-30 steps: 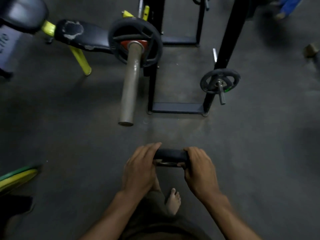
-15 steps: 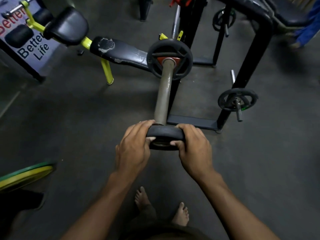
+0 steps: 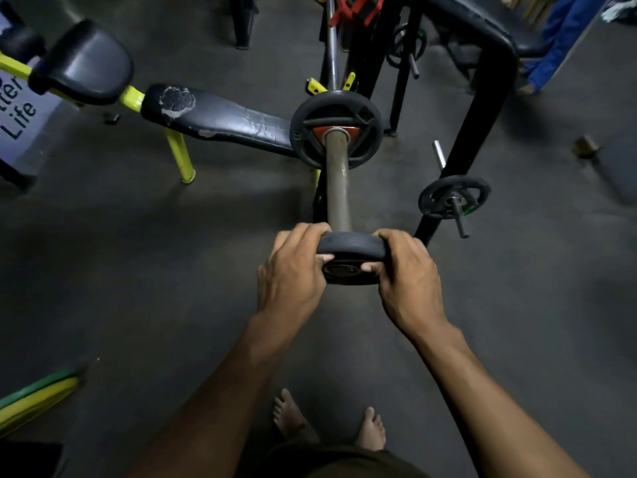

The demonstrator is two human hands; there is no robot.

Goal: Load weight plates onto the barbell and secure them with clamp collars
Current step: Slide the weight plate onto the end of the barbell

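A small black weight plate (image 3: 351,248) is at the near end of the barbell sleeve (image 3: 337,181), its hole around the sleeve's tip. My left hand (image 3: 291,270) grips its left edge and my right hand (image 3: 408,274) grips its right edge. Farther along the sleeve sits a larger black plate (image 3: 305,132) with a red hub behind it. The bar runs away from me onto a black rack.
A black bench with yellow legs (image 3: 213,117) lies to the left. A small plate hangs on a storage peg (image 3: 455,198) of the black rack on the right. A green and yellow plate (image 3: 34,400) lies at lower left. My bare feet (image 3: 370,429) stand below.
I have stepped toward the bar. The small plate, earlier held in front of the sleeve's end, has moved up and onto its tip. Both hands keep their grip.
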